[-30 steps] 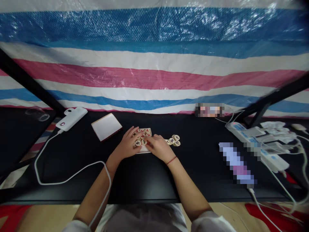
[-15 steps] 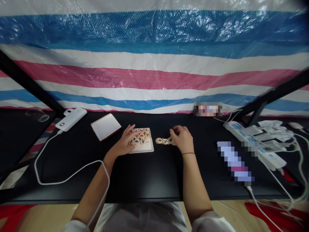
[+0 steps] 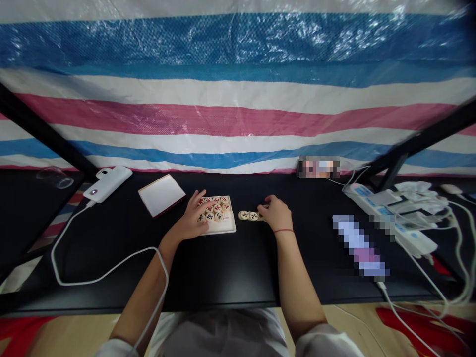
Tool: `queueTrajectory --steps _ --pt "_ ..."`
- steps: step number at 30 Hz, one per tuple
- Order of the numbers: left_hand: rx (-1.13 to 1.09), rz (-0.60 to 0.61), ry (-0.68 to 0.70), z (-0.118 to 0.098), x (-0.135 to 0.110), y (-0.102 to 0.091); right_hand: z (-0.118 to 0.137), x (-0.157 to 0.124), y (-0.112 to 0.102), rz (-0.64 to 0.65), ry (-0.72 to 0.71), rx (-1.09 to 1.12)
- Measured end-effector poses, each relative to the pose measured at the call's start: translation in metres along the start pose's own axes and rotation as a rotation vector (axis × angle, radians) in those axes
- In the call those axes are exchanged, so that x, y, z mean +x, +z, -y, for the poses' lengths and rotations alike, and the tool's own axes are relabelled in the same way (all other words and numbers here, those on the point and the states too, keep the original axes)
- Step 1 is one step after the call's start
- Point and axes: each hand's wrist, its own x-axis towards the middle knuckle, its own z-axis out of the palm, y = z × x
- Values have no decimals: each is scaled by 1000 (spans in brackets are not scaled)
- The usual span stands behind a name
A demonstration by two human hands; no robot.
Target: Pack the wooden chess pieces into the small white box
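A shallow white box [image 3: 220,226] holds rows of round Chinese chess pieces [image 3: 209,208] with red and black characters. My left hand [image 3: 191,216] lies over the box's left side, fingers spread across some pieces and thumb near the front part; it hides the left edge. To the right of the box, a short row of loose Chinese chess pieces [image 3: 248,215] lies on the black table [image 3: 223,277]. My right hand [image 3: 275,213] is closed at the right end of this row, fingers curled down around pieces that it mostly hides.
A box lid [image 3: 161,195] lies left of the box. Behind it stands a white power bank [image 3: 107,184], whose cable [image 3: 111,273] loops across my left forearm. At right are a blurred phone-like object [image 3: 360,245] and a crowded power strip [image 3: 394,218]. A striped sheet [image 3: 238,119] hangs behind.
My right hand has shifted slightly left along the loose row and covers more of its right end. My left hand stays on the box. The whole view has moved a little.
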Motion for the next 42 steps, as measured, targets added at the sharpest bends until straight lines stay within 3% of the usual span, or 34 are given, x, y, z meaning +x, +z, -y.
queueTrajectory --steps 4,7,9,12,16,22,26,30,33,37,42 --pt "28 -186 20 -9 1 -2 0 0 -4 -58 17 53" --pt "14 -348 66 -24 9 -4 5 -3 -6 -128 -87 290" --pt "-46 -300 110 -35 19 -3 13 -9 -5 -93 -223 542" --pt "-53 -187 166 -46 33 6 28 -20 1 95 -362 882" --pt "-45 -203 183 -47 40 21 41 -31 10 287 -405 1068" --pt "-23 -251 145 -43 29 22 38 -27 12 227 -337 1070" --pt "122 -137 100 -45 25 22 33 -20 12 137 -279 1075" --pt "199 -81 101 -45 28 25 32 -20 12 133 -304 1051" --pt "237 -80 119 -44 30 27 33 -24 10 157 -375 980" --pt "270 -96 126 -42 30 26 36 -30 5 140 -584 877" --pt "276 -159 84 -37 20 13 39 -37 -1 196 -780 646"
